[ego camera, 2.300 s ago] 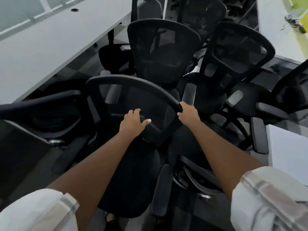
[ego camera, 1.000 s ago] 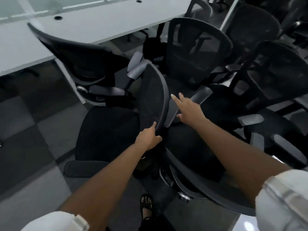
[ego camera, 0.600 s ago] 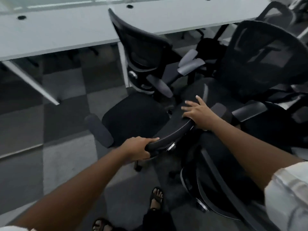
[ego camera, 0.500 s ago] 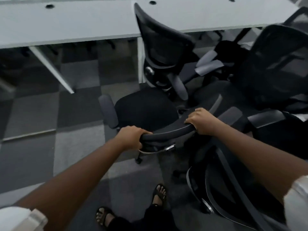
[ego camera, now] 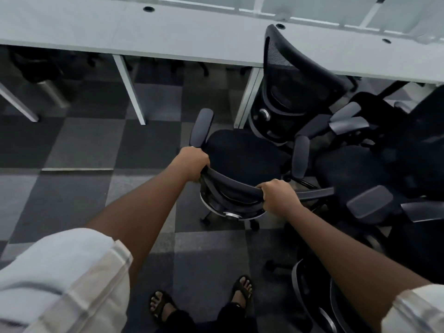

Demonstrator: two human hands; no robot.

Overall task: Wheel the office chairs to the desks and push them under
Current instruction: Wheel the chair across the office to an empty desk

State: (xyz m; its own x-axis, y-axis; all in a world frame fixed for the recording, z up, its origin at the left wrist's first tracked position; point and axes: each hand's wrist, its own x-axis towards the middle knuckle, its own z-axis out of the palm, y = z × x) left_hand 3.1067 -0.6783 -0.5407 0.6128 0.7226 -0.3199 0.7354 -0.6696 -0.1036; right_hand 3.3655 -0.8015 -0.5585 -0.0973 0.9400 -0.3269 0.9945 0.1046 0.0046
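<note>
both hands hold the top edge of the office chair's backrest (ego camera: 230, 186), left hand (ego camera: 192, 164) and right hand (ego camera: 278, 199) curled around it. the desk (ego camera: 168, 37) lies ahead; push evenly, aiming between the desk legs (ego camera: 129, 90).

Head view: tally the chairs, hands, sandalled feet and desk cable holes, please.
Office chairs: 4 distinguishable; the cluster on the right overlaps
Hands: 2, left hand and right hand, both gripping one backrest
Sandalled feet: 2
Cable holes: 3
Total: 11
</note>
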